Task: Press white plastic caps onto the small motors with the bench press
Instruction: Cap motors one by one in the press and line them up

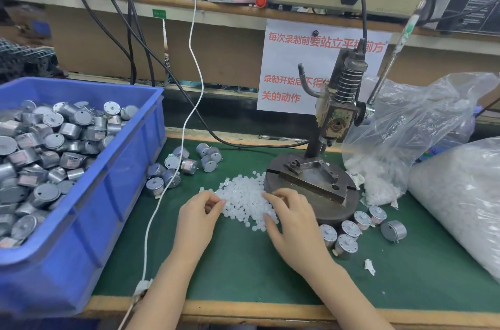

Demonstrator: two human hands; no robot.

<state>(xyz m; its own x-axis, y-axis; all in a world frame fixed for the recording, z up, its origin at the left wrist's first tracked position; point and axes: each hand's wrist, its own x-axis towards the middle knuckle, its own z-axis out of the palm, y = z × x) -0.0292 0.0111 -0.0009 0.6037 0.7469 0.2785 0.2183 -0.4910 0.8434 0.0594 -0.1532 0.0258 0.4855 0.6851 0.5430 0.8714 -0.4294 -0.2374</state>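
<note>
White caps (243,195) heaped beside bench press (313,177) — right hand (293,227) spread loose on them, left hand (198,217) curled, grip unclear

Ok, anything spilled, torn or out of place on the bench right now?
Yes. The clear plastic bag right of the dark metal bench press looks torn open, with small white plastic caps spilling at its foot. A torn white scrap lies on the green mat. Small silver motors sit loose outside the blue plastic bin.
</note>
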